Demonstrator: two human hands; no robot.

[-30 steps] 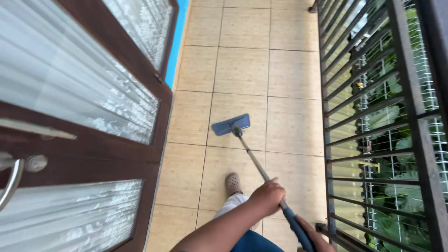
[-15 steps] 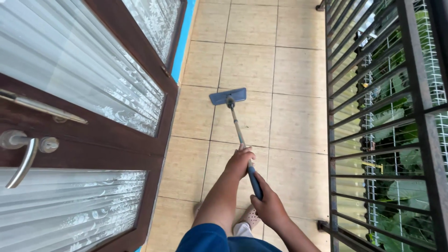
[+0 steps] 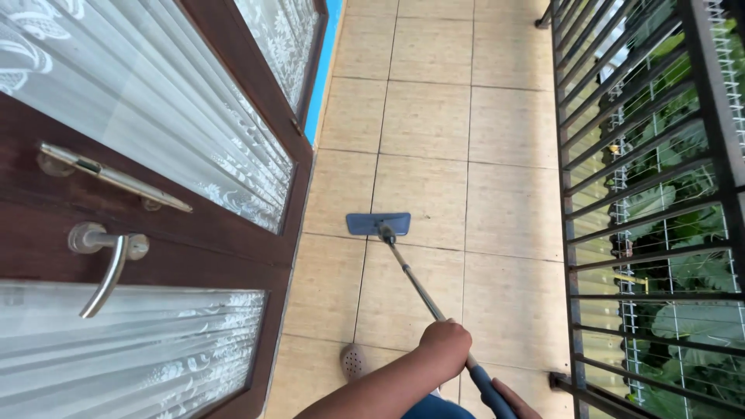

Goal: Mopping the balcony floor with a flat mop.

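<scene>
Blue mop head [image 3: 378, 223] lies flat on tile [image 3: 427, 116], ahead-left of left hand [image 3: 444, 345]. Pole [image 3: 415, 281] slants back to it. Left hand clamps pole; right hand [image 3: 514, 399], lower, nearer the body, grips blue handle [image 3: 490, 390].

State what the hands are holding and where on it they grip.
Both hands hold a flat mop by its long handle: the left hand is wrapped around the metal shaft, and the right hand, partly out of frame, grips the blue lower end.
</scene>
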